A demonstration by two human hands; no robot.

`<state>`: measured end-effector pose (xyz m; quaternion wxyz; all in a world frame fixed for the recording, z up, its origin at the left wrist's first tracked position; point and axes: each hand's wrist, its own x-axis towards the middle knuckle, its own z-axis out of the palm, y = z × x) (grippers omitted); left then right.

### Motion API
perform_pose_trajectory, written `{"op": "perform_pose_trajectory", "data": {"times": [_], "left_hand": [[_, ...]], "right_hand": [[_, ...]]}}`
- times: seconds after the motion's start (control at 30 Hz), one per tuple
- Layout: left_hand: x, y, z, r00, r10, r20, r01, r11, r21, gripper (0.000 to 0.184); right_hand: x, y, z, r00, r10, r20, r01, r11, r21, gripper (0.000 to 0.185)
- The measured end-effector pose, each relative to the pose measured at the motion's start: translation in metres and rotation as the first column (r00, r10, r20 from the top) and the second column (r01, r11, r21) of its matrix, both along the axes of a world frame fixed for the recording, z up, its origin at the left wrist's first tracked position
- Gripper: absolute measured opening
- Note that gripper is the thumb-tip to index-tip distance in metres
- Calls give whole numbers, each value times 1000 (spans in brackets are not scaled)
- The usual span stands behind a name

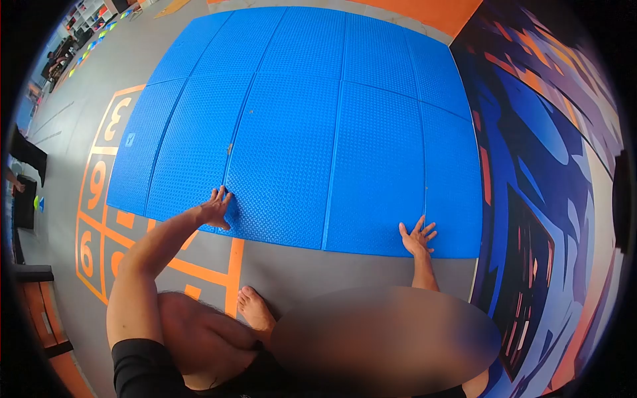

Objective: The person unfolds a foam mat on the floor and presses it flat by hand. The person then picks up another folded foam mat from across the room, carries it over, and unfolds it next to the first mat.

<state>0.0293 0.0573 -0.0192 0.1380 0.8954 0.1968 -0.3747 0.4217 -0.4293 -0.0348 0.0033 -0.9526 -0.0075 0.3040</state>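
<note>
A large blue textured mat (pixel 292 132), divided by seams into panels, lies flat on the grey floor. Near its front edge, left of the middle, my left hand (pixel 215 208) rests on the surface with its fingers apart. My right hand (pixel 417 237) touches the same mat close to the front right corner, fingers spread. Neither hand holds anything. My bare foot (pixel 255 308) is on the floor in front of the mat. A blurred patch hides part of my lower body.
Orange numbered squares (pixel 97 184) mark the floor at left. A painted wall (pixel 531 166) runs along the mat's right side. Beyond the far edge is an orange surface (pixel 424 12). Other people's legs (pixel 30 154) show at far left, near wooden boxes (pixel 43 317).
</note>
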Motion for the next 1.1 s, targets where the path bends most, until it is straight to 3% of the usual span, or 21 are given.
{"op": "perform_pose_trajectory", "data": {"times": [0.27,0.37,0.47,0.57,0.6,0.7,0.8,0.9,0.93,1.1], "left_hand": [[2,-3,4,989,79,126,-71,995,-65,119],[6,-4,-1,992,70,103,-65,997,-48,120],[22,-26,35,997,-59,-40,62,995,79,119],[25,-31,14,996,9,92,-20,993,116,116],[35,-39,24,985,-79,152,57,988,147,109],[59,-44,2,938,-134,320,63,973,221,109],[97,-51,20,953,36,301,-64,994,84,118],[126,-55,13,968,-33,250,12,996,83,127],[132,-57,11,973,-35,227,15,996,90,131],[157,-58,13,993,-29,111,18,995,98,144]], "right_hand": [[13,-2,-4,998,30,-50,-33,998,-51,107],[13,4,-4,1000,-5,-20,4,998,-61,108],[16,12,-4,998,-68,1,68,997,-28,111],[28,19,-10,999,-17,43,17,1000,7,109],[32,22,-15,998,17,63,-19,1000,16,108],[32,53,-29,907,251,338,-262,965,-12,97],[10,111,-24,867,259,427,-381,895,231,82],[-26,150,-44,795,310,522,-473,856,211,74],[-37,154,-53,684,311,660,-497,861,109,70],[-41,160,-49,647,262,716,-497,857,137,65]]}}
